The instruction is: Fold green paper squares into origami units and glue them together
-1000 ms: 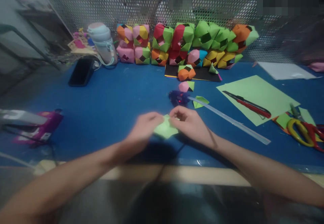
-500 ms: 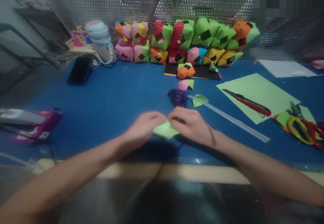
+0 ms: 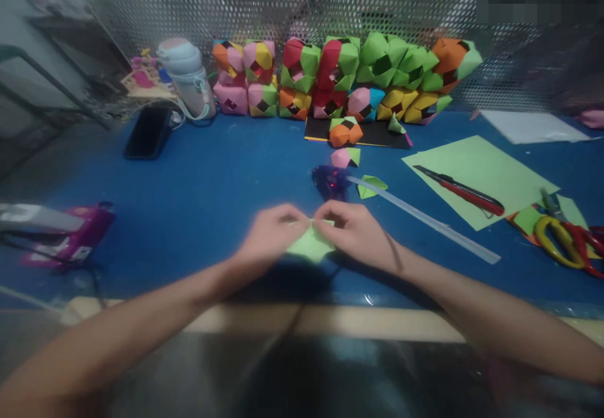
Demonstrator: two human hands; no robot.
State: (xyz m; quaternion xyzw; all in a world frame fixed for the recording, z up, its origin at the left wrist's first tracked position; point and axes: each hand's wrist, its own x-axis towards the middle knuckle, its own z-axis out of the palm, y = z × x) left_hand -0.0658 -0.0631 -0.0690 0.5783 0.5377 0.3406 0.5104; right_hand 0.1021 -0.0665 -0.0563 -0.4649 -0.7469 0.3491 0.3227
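Over at the far left of the blue counter (image 3: 207,204) a purple glue gun (image 3: 70,232) lies on its side, and further back a dark phone (image 3: 148,131) rests beside a pale water bottle (image 3: 186,78). Coming inward, the left hand (image 3: 268,235) pinches one edge of a small green paper piece (image 3: 309,245), held just above the counter near its front edge, right in front of the person. The right hand (image 3: 356,232) grips the opposite side, fingertips of both hands meeting at the top of the fold. The piece looks only partly creased, flat and pointed, not yet a puffed unit like the loose ones beyond it. Against the mesh wall stands a long row of finished paper blocks (image 3: 340,78), many colours, so a good share of the folding already appears done. Further right a clear ruler (image 3: 425,220) lies slantwise, then a green sheet (image 3: 476,179) with a red utility knife (image 3: 460,190) on it, uncut paper that suggests more units remain. At the right edge sit yellow-handled scissors (image 3: 561,242).
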